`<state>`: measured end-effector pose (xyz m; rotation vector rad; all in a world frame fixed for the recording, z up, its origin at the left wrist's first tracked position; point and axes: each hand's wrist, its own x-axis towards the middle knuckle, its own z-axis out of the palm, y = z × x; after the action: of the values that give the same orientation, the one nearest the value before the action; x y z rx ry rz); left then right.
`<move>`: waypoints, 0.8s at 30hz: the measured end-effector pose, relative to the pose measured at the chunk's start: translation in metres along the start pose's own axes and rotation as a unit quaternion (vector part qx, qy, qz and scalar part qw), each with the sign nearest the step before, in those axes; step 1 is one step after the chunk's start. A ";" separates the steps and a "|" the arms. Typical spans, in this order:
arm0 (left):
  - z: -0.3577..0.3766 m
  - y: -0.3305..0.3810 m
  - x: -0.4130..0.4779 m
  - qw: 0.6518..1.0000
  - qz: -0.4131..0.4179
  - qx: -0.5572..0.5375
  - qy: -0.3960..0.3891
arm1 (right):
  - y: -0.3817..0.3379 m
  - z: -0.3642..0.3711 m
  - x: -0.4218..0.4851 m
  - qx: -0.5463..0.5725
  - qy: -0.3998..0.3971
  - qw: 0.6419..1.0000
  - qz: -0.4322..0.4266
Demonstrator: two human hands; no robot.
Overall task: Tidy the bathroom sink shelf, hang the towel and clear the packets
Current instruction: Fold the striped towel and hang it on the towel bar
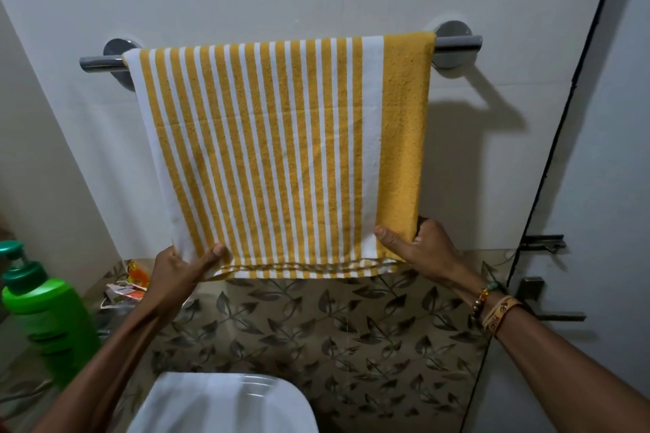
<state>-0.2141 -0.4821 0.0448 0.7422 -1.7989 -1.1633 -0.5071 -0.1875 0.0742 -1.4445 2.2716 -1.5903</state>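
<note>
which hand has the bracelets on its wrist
The right hand, pinching the towel at its solid yellow corner: beads and a band circle its wrist; the left hand wears none.

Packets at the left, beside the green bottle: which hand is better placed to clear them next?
Left, probably. The left hand pinches the lower corner of the towel right beside the packets; the right hand holds the opposite corner, farther away.

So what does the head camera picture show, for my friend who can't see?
A yellow-and-white striped towel hangs over a metal wall rail; the left hand and right hand pinch its bottom corners. A green bottle stands at left.
</note>
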 end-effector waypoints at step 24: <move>0.014 -0.008 -0.003 0.995 -0.028 -0.082 0.044 | 0.027 0.023 -0.011 0.139 0.136 0.971 0.140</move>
<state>-0.2252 -0.4773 0.0335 0.7391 -1.5983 -1.2777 -0.5073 -0.1953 0.0381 -0.8449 2.1406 -2.0059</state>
